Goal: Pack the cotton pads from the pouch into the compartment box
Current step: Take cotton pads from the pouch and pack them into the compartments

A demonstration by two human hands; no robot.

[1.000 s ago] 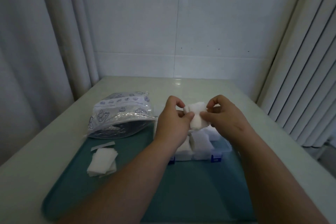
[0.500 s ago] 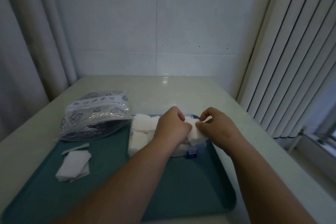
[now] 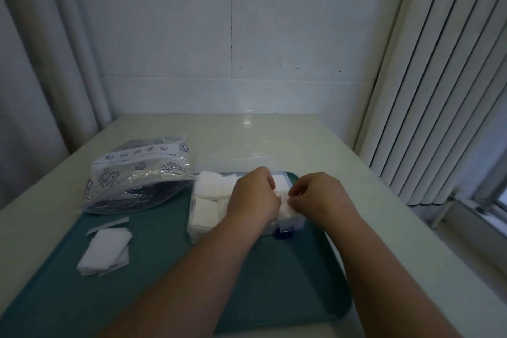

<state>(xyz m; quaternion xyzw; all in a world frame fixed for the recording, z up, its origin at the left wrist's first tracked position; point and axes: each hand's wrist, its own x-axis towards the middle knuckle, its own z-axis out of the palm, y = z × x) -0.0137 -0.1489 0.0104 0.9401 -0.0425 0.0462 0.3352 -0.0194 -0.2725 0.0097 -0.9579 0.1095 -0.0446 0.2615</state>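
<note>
A clear compartment box (image 3: 299, 221) with a blue latch (image 3: 284, 232) at its front sits on a green tray (image 3: 164, 296), toward the tray's far edge. White cotton pads (image 3: 204, 210) fill the compartments that show at its left end, some standing above the rim. The wrists hide the middle of the box.

Over the box's right end, the left hand (image 3: 253, 197) and the right hand (image 3: 319, 197) meet, fingers curled, and both pinch one pad (image 3: 285, 207) between them. It lies low, at or in the right-hand compartment; which exactly I cannot tell.

The pouch (image 3: 137, 173), clear plastic printed with small drawings, lies on its side to the left of the box, half on the table (image 3: 274, 140) and half on the tray, its mouth toward the box. What is left inside it is too dark to make out.

A loose stack of pads (image 3: 105, 251) rests on the tray's left side, with a thin white strip (image 3: 108, 226) just beyond it.
</note>
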